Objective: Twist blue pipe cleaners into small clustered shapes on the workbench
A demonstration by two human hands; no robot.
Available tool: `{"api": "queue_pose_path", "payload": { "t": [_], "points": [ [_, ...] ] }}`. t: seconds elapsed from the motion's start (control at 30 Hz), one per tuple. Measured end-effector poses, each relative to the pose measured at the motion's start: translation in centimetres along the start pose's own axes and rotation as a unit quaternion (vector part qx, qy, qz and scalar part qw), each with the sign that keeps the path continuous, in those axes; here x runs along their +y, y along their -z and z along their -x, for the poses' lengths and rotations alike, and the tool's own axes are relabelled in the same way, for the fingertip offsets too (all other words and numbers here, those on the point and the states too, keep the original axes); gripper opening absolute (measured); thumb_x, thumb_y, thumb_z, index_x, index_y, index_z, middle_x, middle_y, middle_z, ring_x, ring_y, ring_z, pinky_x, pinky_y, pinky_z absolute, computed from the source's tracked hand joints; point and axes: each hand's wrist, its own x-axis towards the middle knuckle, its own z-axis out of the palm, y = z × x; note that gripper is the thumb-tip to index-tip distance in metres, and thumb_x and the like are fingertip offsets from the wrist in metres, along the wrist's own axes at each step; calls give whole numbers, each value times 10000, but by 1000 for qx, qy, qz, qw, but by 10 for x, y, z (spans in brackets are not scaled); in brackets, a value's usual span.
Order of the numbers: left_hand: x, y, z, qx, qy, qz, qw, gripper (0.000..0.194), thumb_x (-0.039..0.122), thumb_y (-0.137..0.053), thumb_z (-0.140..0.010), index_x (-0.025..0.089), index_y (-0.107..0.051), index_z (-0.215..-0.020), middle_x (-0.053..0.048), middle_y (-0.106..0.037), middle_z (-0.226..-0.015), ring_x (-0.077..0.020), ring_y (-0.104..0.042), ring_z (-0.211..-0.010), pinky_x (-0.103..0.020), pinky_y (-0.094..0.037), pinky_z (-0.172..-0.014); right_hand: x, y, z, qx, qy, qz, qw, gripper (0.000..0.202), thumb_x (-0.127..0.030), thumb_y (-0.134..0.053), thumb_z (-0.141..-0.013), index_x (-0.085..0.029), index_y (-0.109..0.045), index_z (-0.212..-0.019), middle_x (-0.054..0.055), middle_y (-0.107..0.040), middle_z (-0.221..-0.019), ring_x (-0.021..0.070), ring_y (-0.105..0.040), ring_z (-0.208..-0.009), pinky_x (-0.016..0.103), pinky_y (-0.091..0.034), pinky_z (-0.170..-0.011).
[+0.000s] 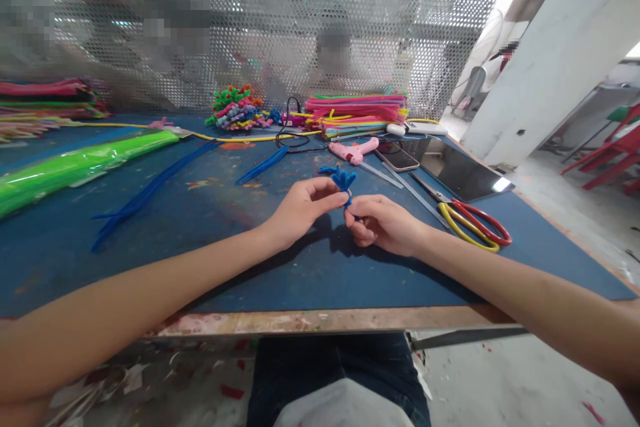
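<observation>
A small bunch of looped blue pipe cleaners [344, 179] stands up between my two hands over the middle of the mat. My left hand [313, 205] pinches it from the left, with thumb and index finger just below the fuzzy loops. From the right, my right hand [377, 221] closes its fingertips on the lower stem. Behind my left fingertips shows another bit of blue pipe cleaner [327, 170]; whether it joins the bunch I cannot tell. Beyond my hands lies a pink glue gun [354, 150]. Loose blue pipe cleaners [263, 165] rest to the left.
Scissors with red and yellow handles [475, 225] lie right, near a phone [400, 155] and a dark tablet [457, 167]. Pipe cleaner bundles [357, 110] line the back before a perforated metal screen [280, 27]. A green plastic-wrapped pack [85, 160] lies left.
</observation>
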Motion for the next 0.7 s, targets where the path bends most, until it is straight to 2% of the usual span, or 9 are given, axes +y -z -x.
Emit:
{"api": "queue_pose_path", "payload": {
  "t": [0.13,0.23,0.33,0.43,0.53,0.6,0.63,0.67,0.7],
  "points": [
    [-1,6,-2,-75,-26,21,997,275,347,-737,-620,170,-643,-808,-10,-631,-776,-133,-552,-707,-240,-426,-677,-5,-3,4,-64,-44,-90,993,200,-180,-448,-768,-138,-541,-596,-63,-340,-409,48,-228,-394,146,-268,-399],
    [-2,10,-3,-103,-55,15,993,256,338,-752,-608,178,-664,-787,-18,-638,-794,-137,-557,-714,-246,-430,-684,-7,-4,7,-128,-117,-140,975,222,-182,-412,-780,-137,-503,-582,-64,-302,-438,48,-186,-403,124,-231,-370],
    [0,10,-1,-106,-77,-1,991,214,351,-751,-610,176,-667,-698,-15,-623,-728,-133,-535,-670,-247,-420,-648,-7,-6,9,-150,-143,-162,965,219,-184,-398,-784,-137,-499,-595,-66,-286,-446,51,-162,-408,119,-224,-364],
    [4,5,3,-70,-77,-1,995,220,363,-750,-607,170,-655,-654,0,-587,-638,-125,-506,-615,-249,-407,-612,-5,-8,9,-117,-103,-141,978,196,-198,-417,-767,-144,-510,-603,-77,-254,-427,55,-143,-409,129,-219,-369],
    [7,-3,8,2,-47,8,999,238,366,-747,-602,158,-634,-629,8,-581,-596,-117,-499,-586,-244,-399,-592,-4,-9,7,-26,-17,-44,999,178,-228,-451,-747,-160,-511,-593,-94,-212,-403,54,-124,-394,162,-190,-376],
    [8,-10,11,36,-16,12,999,241,358,-735,-619,150,-615,-598,6,-591,-584,-110,-500,-568,-233,-388,-571,-5,-8,7,51,66,107,991,184,-245,-467,-740,-167,-518,-581,-84,-259,-403,56,-168,-389,195,-186,-400],
    [8,-13,12,47,3,19,999,242,354,-727,-629,147,-608,-587,5,-591,-572,-104,-496,-551,-227,-376,-551,-5,-7,7,91,117,208,967,199,-246,-473,-739,-170,-511,-559,-70,-295,-418,62,-209,-404,213,-197,-424],
    [8,-16,14,53,27,30,998,242,351,-717,-640,144,-604,-584,5,-588,-558,-97,-487,-530,-221,-360,-527,-7,-5,7,124,168,315,926,218,-243,-481,-738,-175,-495,-531,-55,-326,-440,71,-249,-431,229,-210,-455],
    [8,-18,15,58,53,47,996,241,351,-708,-647,142,-603,-588,3,-585,-546,-91,-479,-512,-216,-344,-504,-8,-4,7,143,215,416,872,239,-238,-494,-735,-180,-472,-505,-41,-346,-466,82,-278,-466,244,-221,-488]
  ]
}}
